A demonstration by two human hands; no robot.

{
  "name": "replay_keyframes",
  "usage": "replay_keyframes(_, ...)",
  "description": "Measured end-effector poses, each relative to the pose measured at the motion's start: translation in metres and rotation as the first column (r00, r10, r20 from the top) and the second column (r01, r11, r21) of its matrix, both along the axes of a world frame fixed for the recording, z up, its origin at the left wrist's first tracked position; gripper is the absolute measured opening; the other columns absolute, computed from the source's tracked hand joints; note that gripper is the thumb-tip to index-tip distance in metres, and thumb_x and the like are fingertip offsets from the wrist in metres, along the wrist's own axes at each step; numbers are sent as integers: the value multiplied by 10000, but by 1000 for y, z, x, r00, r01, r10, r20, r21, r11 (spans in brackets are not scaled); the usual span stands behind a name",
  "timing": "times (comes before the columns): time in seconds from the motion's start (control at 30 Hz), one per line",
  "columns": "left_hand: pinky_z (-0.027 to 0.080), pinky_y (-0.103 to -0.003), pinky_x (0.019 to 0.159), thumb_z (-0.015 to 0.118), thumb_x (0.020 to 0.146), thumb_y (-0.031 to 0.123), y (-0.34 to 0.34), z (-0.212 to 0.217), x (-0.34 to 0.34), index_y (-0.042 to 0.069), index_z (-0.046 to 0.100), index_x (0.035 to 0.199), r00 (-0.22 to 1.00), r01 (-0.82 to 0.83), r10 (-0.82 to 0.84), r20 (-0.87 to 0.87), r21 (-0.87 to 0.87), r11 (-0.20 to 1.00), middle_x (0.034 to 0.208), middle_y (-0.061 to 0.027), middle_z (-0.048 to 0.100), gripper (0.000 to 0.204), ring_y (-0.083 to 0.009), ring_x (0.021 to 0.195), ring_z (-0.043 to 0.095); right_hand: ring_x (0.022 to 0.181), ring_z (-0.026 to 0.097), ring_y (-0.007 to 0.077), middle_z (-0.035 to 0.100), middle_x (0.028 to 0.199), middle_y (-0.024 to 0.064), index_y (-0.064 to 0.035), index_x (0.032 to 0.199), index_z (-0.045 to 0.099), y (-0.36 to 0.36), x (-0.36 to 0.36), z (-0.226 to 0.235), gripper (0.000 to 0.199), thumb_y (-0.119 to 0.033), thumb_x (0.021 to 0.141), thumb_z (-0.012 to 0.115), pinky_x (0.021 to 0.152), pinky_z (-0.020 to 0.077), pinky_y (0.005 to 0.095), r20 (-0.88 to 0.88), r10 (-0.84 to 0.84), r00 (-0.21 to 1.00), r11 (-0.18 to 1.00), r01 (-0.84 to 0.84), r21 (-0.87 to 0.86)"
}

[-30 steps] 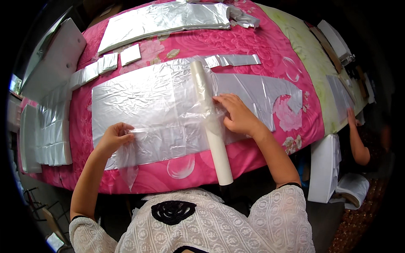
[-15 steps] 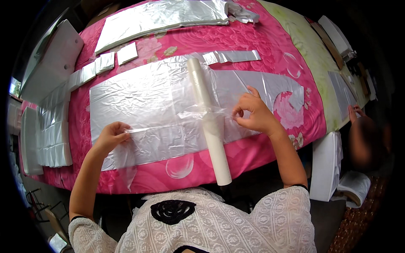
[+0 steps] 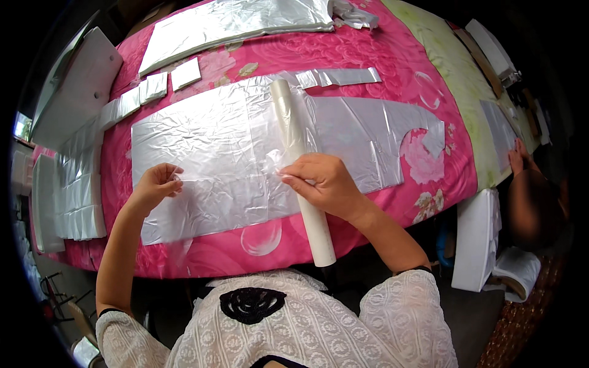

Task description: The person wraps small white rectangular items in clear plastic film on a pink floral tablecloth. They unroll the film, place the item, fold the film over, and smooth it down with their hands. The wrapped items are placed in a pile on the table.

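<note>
A white roll (image 3: 315, 230) lies lengthwise across a spread of thin, shiny plastic bags (image 3: 202, 141), whose cut-out strap shapes show at the right and top. My left hand (image 3: 158, 189) is closed in a pinch on a thin clear plastic sheet left of the roll, above the bags' near-left part. Over the middle of the roll is my right hand (image 3: 322, 184), its fingertips pinched together on the same clear film just left of the roll. The film is so see-through that its edges are hard to follow.
Pink flowered cloth (image 3: 261, 242) covers the table. A thick stack of silvery bags (image 3: 239, 21) lies at the far side, folded white packets (image 3: 185, 73) at the left. Further left stands a white foam box (image 3: 80, 80). Another person's hand (image 3: 518, 156) touches a sheet at the right.
My right hand has moved left, from right of the roll to over it. My left hand has shifted slightly left and up, still pinching film.
</note>
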State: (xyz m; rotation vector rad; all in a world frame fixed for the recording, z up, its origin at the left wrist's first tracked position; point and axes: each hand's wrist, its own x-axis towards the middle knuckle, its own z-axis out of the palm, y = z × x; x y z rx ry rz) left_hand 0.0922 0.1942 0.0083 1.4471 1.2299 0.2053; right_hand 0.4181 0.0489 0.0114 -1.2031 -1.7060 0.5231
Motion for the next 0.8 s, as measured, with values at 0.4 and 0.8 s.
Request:
replay_keyframes(0.4,480,-229,667,602,820,102,46,7,-13,13,543,1129,989,65,-53,-138,89,994,818,-6,593,327,-86,729,587,913,509,279,517,978,132,-24,1080,514,-51,-69,17,486,-249,699,714,783,433,356,486,-205,850,978,197,67)
replay_keyframes(0.8,466,-215,630,613,786,78,56,-7,-34,7,543,1130,986,94,-79,-145,97,991,807,-14,607,359,-75,705,579,757,625,384,619,844,247,39,1180,382,-102,-26,3,643,-314,723,664,668,495,441,376,-238,896,624,437,-648)
